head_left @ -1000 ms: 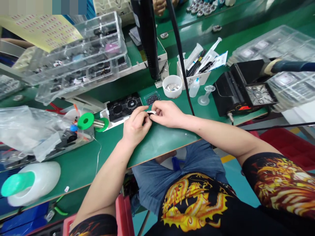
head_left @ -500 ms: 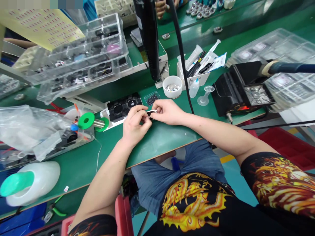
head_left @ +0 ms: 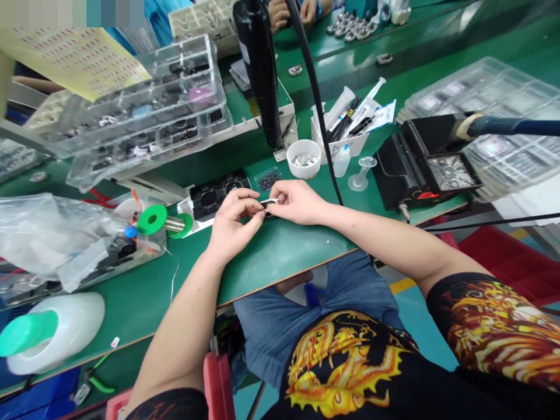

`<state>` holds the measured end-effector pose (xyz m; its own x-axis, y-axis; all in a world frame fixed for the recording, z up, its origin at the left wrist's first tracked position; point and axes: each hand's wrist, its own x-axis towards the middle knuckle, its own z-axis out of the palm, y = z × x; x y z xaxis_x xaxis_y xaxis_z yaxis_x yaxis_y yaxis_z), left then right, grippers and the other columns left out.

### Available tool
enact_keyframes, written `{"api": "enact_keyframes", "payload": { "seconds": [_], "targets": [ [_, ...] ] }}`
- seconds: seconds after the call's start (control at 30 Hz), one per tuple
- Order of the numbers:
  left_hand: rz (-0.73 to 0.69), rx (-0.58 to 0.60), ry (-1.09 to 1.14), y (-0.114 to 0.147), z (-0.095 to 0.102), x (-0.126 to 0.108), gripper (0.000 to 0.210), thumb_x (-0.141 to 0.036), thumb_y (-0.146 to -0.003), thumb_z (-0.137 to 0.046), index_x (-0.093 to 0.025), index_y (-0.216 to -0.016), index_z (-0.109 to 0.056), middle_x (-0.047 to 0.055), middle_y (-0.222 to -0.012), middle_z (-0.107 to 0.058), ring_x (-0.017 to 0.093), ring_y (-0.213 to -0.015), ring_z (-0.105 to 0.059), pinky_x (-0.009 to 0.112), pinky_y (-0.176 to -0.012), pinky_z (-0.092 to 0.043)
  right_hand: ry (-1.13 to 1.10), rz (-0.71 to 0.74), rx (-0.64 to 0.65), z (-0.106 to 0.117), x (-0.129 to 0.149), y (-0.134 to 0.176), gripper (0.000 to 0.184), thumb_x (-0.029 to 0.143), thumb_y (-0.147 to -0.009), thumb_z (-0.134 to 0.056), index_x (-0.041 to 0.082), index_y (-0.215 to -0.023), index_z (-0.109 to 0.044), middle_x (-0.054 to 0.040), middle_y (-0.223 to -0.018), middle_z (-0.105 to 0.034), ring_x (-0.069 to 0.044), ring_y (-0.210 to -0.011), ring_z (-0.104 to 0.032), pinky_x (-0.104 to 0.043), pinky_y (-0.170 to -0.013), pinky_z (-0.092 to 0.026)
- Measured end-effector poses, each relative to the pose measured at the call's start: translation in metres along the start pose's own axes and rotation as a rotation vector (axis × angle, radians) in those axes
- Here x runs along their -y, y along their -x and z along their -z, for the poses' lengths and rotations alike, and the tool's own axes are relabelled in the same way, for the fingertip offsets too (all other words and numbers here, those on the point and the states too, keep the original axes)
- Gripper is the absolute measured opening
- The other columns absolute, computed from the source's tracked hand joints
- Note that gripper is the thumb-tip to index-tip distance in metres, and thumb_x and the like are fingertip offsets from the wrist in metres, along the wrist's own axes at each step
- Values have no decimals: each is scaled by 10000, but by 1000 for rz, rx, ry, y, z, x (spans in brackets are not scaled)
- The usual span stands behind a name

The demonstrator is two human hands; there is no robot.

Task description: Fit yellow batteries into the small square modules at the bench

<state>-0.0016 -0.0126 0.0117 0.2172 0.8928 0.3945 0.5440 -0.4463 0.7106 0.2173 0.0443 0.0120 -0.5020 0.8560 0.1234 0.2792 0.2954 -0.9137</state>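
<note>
Between my hands is a small dark part with a pale rim (head_left: pixel 268 203), partly hidden by the fingers, so its kind is unclear. My right hand (head_left: pixel 297 201) pinches it from the right side. On the left, my left hand (head_left: pixel 234 221) has its thumb and fingertips closed at the part's other end. Just behind the hands lie a black tray with round recesses (head_left: pixel 214 195) and a shallow clear tray of tiny dark pieces (head_left: pixel 268 179). A white bowl of small metal bits (head_left: pixel 303 159) stands beyond my right hand.
A black electric screwdriver (head_left: pixel 258 70) hangs overhead with its cable. At right stand a soldering station (head_left: pixel 406 163) and a clear dropper bottle (head_left: pixel 342 161). Left are a green solder spool (head_left: pixel 153 220), a bagged bin (head_left: pixel 48 233) and a white bottle (head_left: pixel 79 326). A co-worker's hands (head_left: pixel 280 14) show across.
My left hand's fingers have straightened somewhat and the hand has shifted slightly left. My right hand keeps its pinch on the part. The whole view has shifted slightly.
</note>
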Motion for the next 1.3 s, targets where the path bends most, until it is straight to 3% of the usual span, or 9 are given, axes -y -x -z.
{"api": "enact_keyframes", "payload": {
  "seconds": [0.07, 0.17, 0.3, 0.63, 0.73, 0.83, 0.93, 1.13, 1.3],
  "targets": [
    [-8, 45, -36, -1, 3, 0, 90, -307, -980, -729, -220, -962, -736, 111, -1279, -664, 246, -1080, -688, 351, -765, -627, 7, 8, 0, 0, 0, 0, 147, 297, -834, -746, 171, -840, -669, 13, -757, -651, -136, -713, -553, -267, -660, -347],
    [-46, 93, -118, -1, 5, 0, 82, -290, -1032, -662, -224, -992, -691, 124, -1315, -644, 282, -1211, -648, 446, -971, -610, 13, 12, -2, 0, 0, 0, 133, 280, -836, -742, 169, -834, -668, 15, -749, -648, -132, -703, -550, -267, -655, -341],
    [-124, 79, -190, 0, 3, 0, 56, -256, -1057, -611, -227, -1016, -637, 140, -1290, -615, 305, -1289, -596, 518, -1123, -531, 7, 16, 1, 1, -1, -2, 121, 261, -832, -743, 166, -820, -670, 21, -731, -645, -123, -686, -556, -257, -641, -357],
    [-322, -140, -392, 7, -10, 0, 114, -204, -1038, -604, -228, -1147, -627, 167, -1272, -571, 338, -1250, -586, 555, -1093, -522, -246, -218, 50, 2, 9, -5, 129, 196, -896, -766, 174, -888, -640, 31, -600, -652, -118, -506, -604, -201, -472, -418],
    [-385, -270, -419, 9, -8, -3, 105, -217, -1046, -606, -218, -1146, -637, 170, -1257, -581, 332, -1225, -588, 532, -1058, -525, -233, -240, 23, 2, 9, -4, 134, 182, -876, -772, 171, -864, -639, 33, -607, -650, -109, -504, -608, -183, -446, -410],
    [-342, -462, -393, 7, -4, -1, 88, -284, -1062, -611, -209, -1087, -649, 160, -1192, -601, 328, -1195, -588, 525, -1057, -501, -207, -216, 7, 1, 5, -6, 133, 203, -863, -769, 168, -856, -642, 32, -625, -653, -106, -521, -626, -175, -462, -420],
    [-237, -556, -324, 3, -3, 7, 147, -343, -1089, -599, -205, -1071, -646, 146, -1160, -604, 312, -1183, -584, 497, -1051, -484, -199, -134, 48, 1, 2, -8, 122, 240, -869, -754, 167, -887, -658, 31, -637, -661, -110, -540, -634, -186, -503, -445],
    [-118, -565, -330, -9, -13, 7, 282, -390, -1158, -494, -219, -949, -577, 85, -940, -612, 246, -970, -577, 408, -908, -472, 37, -33, -25, 5, -8, -2, 227, 388, -854, -763, 167, -893, -729, -37, -722, -721, -145, -590, -644, -237, -542, -477],
    [-59, -516, -357, -22, 13, -4, 332, -392, -1188, -399, -225, -977, -593, 84, -960, -611, 245, -972, -603, 406, -921, -498, 45, -66, -53, 7, -23, -19, 335, 446, -814, -811, 176, -999, -743, -35, -713, -718, -173, -559, -665, -265, -524, -530]
  ]
}}
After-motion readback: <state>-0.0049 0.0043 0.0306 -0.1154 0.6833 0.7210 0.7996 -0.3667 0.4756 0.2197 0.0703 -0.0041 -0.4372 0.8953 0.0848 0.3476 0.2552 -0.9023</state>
